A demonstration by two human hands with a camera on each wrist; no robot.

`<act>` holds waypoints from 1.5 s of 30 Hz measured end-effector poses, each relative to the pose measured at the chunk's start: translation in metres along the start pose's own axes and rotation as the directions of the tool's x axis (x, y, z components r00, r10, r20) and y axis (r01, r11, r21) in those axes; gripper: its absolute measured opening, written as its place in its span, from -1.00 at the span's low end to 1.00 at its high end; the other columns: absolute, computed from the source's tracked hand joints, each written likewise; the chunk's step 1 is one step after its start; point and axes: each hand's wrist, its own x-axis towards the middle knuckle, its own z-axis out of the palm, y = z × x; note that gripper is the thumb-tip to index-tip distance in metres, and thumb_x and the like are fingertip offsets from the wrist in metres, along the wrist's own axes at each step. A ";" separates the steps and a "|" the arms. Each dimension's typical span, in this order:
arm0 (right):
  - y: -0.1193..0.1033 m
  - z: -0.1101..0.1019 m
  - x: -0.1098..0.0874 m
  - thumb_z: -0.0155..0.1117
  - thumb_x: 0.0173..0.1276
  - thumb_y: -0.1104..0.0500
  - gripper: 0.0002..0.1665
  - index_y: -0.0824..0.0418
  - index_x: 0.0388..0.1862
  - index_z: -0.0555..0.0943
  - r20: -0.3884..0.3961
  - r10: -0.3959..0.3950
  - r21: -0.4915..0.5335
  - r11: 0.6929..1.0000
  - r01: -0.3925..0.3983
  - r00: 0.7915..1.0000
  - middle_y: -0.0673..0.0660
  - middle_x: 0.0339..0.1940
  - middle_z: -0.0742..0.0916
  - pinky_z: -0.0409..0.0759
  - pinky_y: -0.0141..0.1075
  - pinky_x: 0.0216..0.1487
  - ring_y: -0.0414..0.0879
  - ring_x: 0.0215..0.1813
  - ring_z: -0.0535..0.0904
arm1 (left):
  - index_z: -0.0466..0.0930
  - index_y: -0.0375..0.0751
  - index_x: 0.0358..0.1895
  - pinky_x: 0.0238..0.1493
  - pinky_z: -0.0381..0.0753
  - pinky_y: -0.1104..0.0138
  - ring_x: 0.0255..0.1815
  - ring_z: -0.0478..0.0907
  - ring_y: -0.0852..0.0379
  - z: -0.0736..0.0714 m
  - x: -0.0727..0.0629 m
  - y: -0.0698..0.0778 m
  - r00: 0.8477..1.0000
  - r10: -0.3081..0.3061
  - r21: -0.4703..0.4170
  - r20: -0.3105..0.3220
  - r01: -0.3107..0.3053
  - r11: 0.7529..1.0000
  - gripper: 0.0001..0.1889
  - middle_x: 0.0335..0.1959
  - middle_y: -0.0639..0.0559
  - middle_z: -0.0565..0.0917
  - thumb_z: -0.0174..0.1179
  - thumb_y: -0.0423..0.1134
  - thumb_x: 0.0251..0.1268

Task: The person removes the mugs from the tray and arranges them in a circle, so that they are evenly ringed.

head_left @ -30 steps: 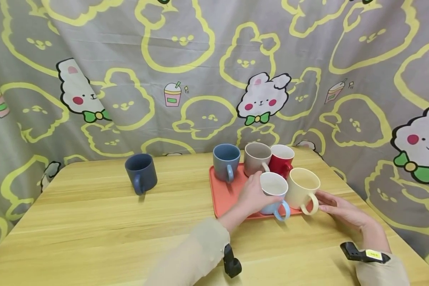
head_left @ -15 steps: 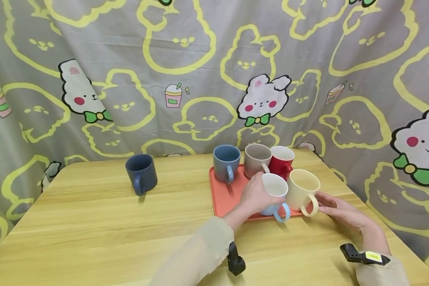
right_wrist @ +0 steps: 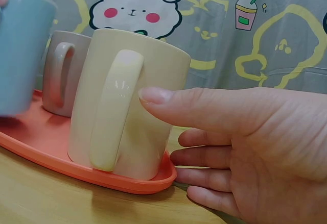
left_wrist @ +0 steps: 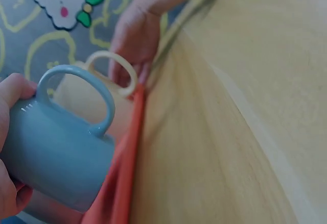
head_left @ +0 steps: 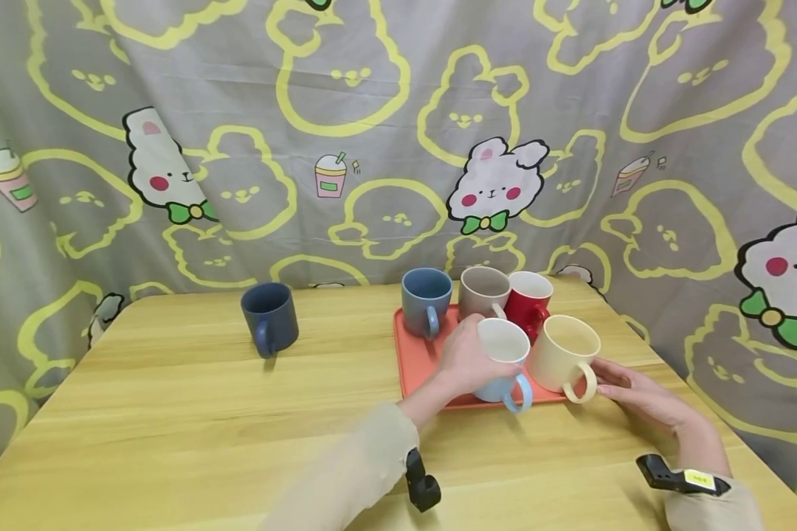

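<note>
Left hand point(head_left: 466, 363) clamped on light blue mug point(left_wrist: 59, 147) over the tray point(head_left: 413, 361) front, cut off in left wrist view; can't really tell if mug base touches. Right hand point(right_wrist: 255, 137), thumb apart from fingers, beside cream mug point(head_left: 558, 361). Left hand partly hides grey mug point(head_left: 481, 295).
</note>
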 end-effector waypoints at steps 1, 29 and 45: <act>0.000 0.000 0.000 -0.07 0.41 0.38 -0.25 0.76 0.26 -0.25 0.002 -0.002 -0.002 1.000 0.002 1.000 -0.41 0.11 0.42 0.26 -0.64 0.05 -0.53 0.13 0.33 | 0.35 -0.01 0.03 -0.27 0.49 0.36 -0.14 0.42 0.21 -0.005 -0.002 0.001 1.000 0.004 -0.011 0.004 -0.004 1.000 -0.24 -0.16 0.18 0.49 0.52 0.05 -0.35; 0.007 -0.003 -0.002 -0.11 0.41 0.40 -0.33 0.67 0.33 -0.14 0.004 0.001 0.011 1.000 -0.002 1.000 -0.43 0.12 0.42 0.22 -0.67 0.02 -0.62 0.14 0.24 | 0.32 -0.20 0.19 -0.18 0.53 0.15 -0.14 0.54 -0.02 -0.188 -0.091 -0.054 0.981 -0.068 0.023 -0.183 0.073 0.997 -0.14 -0.06 -0.10 0.56 0.53 -0.09 -0.30; 0.011 -0.004 -0.002 -0.12 0.41 0.40 -0.41 0.34 0.41 0.07 0.016 0.000 0.058 0.998 -0.001 1.000 -0.41 0.14 0.44 0.22 -0.67 0.02 -0.60 0.15 0.26 | 0.12 -0.36 0.32 -0.19 0.41 0.00 0.01 0.37 -0.30 -0.295 -0.129 -0.111 0.888 -0.222 0.155 -0.404 0.305 0.940 -0.06 0.06 -0.40 0.40 0.39 0.07 -0.05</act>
